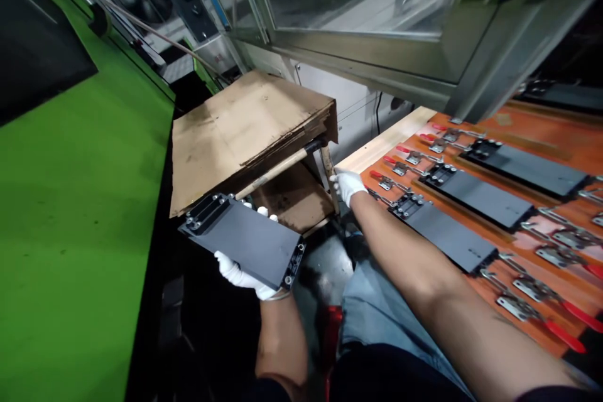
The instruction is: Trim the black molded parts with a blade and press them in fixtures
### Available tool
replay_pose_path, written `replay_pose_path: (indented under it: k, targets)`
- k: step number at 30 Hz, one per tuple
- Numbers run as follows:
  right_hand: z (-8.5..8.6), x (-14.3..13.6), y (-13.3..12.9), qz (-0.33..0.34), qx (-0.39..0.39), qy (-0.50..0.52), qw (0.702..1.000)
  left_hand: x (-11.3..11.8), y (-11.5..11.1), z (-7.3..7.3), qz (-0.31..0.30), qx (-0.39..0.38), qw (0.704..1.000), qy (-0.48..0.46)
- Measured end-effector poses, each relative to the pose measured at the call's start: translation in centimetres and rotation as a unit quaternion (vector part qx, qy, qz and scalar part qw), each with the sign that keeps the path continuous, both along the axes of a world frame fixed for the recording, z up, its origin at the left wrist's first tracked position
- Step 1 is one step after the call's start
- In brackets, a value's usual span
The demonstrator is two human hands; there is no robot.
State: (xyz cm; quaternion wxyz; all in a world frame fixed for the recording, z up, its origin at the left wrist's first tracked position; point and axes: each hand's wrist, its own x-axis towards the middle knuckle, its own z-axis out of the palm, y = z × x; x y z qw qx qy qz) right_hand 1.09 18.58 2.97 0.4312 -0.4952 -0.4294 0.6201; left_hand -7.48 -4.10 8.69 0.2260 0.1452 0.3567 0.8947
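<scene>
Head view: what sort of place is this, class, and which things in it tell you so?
Probably a factory workshop: a big green machine stands at left, red-handled clamps line an orange board, and the white-gloved left hand holds a grey panel.

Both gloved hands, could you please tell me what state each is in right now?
Left hand: closed on a gray panel.
Right hand: partly curled at the stand leg; whether it grips cannot be told.
</scene>
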Motion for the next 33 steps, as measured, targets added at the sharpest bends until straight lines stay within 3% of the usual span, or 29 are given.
replay_pose_path:
  k: [3, 6, 10, 12, 15, 21, 27, 31, 33]
  targets:
    - [-0.1, 0.3, -1.8, 0.021, -0.031, -0.013, 0.999, -0.1, 0.2, -0.4, -0.004, 0.004, 1.000, -0.007]
    - [0.4, 3.8, -5.9, 0.058, 0.002, -0.018, 0.998, -0.4, 0.6, -0.5, -0.028, 0.011, 1.000, -0.009]
    - [2.9, 11.1, -13.1, 0.197, 0.266, -0.067, 0.941, 0.3, 1.5, 0.2, -0.077, 0.008, 0.997, -0.004]
    - [4.3, 14.0, -16.3, 0.227, 0.341, -0.064, 0.910, 1.2, 1.9, 0.7, -0.093, -0.001, 0.996, 0.002]
    - [5.4, 16.2, -19.3, 0.263, 0.400, -0.062, 0.876, 2.9, 2.3, 1.3, -0.116, -0.007, 0.993, 0.020]
    - [4.9, 17.6, -20.6, 0.257, 0.430, -0.128, 0.856, 6.1, 2.3, 2.5, -0.149, -0.006, 0.988, 0.031]
    - [4.3, 18.3, -22.4, 0.245, 0.380, -0.108, 0.885, 7.7, 2.2, 3.0, -0.152, 0.008, 0.986, 0.064]
    - [5.7, 18.6, -22.9, 0.277, 0.312, -0.072, 0.906, 8.0, 2.2, 2.3, -0.155, 0.024, 0.984, 0.088]
    - [7.2, 19.9, -22.3, 0.272, 0.326, -0.095, 0.900, 7.9, 2.2, 1.9, -0.166, 0.038, 0.981, 0.090]
